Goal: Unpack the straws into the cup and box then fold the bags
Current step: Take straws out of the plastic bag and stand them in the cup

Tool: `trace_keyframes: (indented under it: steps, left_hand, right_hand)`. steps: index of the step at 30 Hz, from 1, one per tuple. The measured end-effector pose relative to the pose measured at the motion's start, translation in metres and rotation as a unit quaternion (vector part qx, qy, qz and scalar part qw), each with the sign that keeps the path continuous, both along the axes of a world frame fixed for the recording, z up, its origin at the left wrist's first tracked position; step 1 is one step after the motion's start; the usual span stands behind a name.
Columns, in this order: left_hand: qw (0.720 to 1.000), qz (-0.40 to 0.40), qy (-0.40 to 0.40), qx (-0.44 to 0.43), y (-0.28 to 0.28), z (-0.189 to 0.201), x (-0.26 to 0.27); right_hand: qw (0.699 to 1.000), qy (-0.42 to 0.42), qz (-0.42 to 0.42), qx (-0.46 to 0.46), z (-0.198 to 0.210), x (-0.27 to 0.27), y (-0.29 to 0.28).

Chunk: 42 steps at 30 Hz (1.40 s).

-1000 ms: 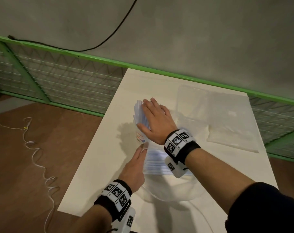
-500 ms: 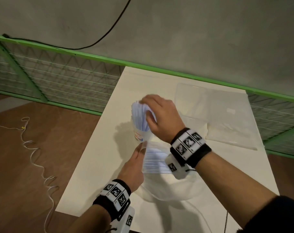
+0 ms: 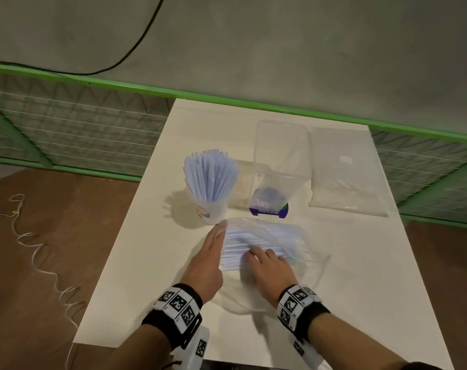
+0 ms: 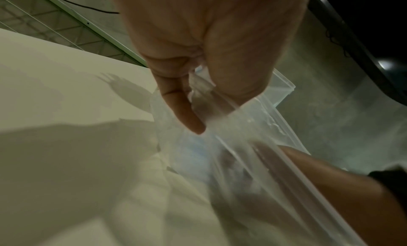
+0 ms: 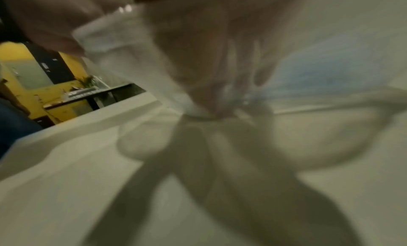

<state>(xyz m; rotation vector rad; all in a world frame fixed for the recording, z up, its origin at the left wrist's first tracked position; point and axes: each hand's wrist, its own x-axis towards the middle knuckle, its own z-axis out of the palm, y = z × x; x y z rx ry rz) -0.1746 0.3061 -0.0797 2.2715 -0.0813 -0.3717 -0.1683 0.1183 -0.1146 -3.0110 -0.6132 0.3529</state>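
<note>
A clear bag [image 3: 264,236] holding pale blue straws [image 3: 243,248] is seen lying on the white worktop [image 3: 147,257], near the middle of its near half. The bag's mouth is held up at its left end by the left hand [image 3: 207,263]; in the left wrist view the plastic edge is pinched between its thumb and fingers [image 4: 187,114]. The right hand [image 3: 269,268] is placed inside the bag, its fingers laid over the straws; whether the straws are grasped cannot be told, since the right wrist view is blurred.

Just behind the bag, toward the left edge, a cup [image 3: 207,212] is stood upright, touching the bag's rim or nearly so, and is filled with a fanned bundle of straws [image 3: 211,177]. Beside the cup on its right, a clear box [image 3: 280,161] is stood on end, with a blue label [image 3: 268,208] at its base. A second bag [image 3: 344,169], flat and clear, is laid toward the far right corner, just beside the box.
</note>
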Motion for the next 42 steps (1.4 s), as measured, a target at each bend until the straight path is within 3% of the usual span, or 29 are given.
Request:
trace_keyframes:
  steps: [23,29,42]
  left_hand:
    - [1.000,0.000,-0.013,0.000,0.001,0.005,-0.003]
    - [1.000,-0.004,-0.016,0.000,0.003,0.004,-0.003]
    - [1.000,-0.006,-0.004,0.002,0.004,0.014,-0.003]
  right_hand:
    - [0.997,-0.073,-0.022,-0.030,-0.007,0.005,0.007]
    - [0.998,-0.020,-0.032,-0.042,-0.005,0.005,0.010]
    - [0.999,0.001,-0.026,-0.043,-0.003,0.011,0.010]
